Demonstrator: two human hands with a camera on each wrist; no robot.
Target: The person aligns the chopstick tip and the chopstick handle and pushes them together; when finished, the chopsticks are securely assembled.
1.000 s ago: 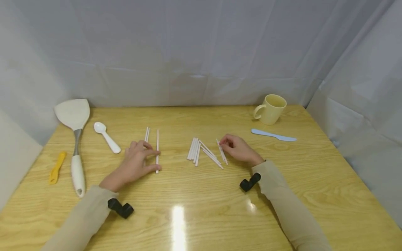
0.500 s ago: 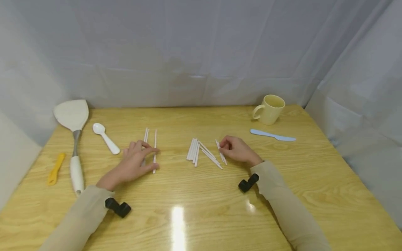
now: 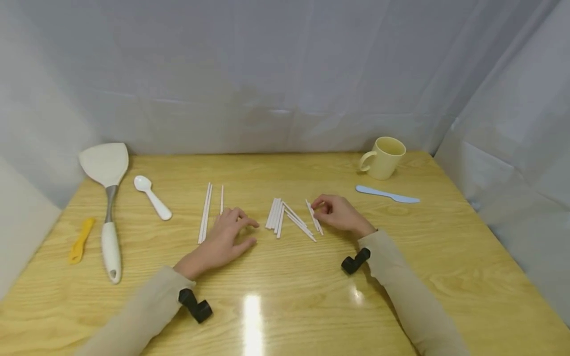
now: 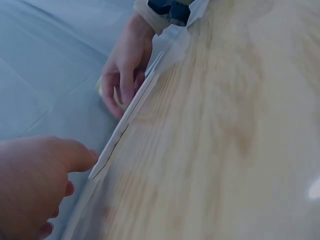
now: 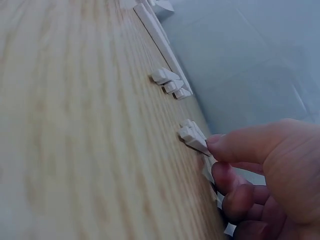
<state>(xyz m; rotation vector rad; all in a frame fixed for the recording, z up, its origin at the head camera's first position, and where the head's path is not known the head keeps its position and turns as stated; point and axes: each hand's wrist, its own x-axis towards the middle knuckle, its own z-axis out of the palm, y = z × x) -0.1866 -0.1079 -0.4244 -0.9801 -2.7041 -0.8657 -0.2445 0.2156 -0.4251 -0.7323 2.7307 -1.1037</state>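
Over the lower part of a single white stick (image 3: 222, 197), my left hand (image 3: 219, 242) hovers with fingers spread and nothing between them; a pair of white sticks (image 3: 205, 212) lies left of it. A fan of several white sticks (image 3: 274, 213) is in the middle, with a few slanted sticks (image 3: 299, 224) beside it. My right hand (image 3: 342, 213) has curled fingers at the small group of sticks (image 3: 318, 225) on the right. In the right wrist view, the thumb (image 5: 225, 145) touches these sticks (image 5: 192, 136), which lie on the table.
Left on the wooden table (image 3: 285, 306) are a spatula (image 3: 110, 247), a white spoon (image 3: 156, 201) and a yellow utensil (image 3: 81, 241). At the right are a yellow mug (image 3: 385, 159) and a blue knife (image 3: 387, 194). Grey cloth (image 3: 267, 74) hangs behind.
My left hand has let go of the single stick and moved right, toward the middle fan, uncovering the pair on the left. My right hand has stayed at its sticks.
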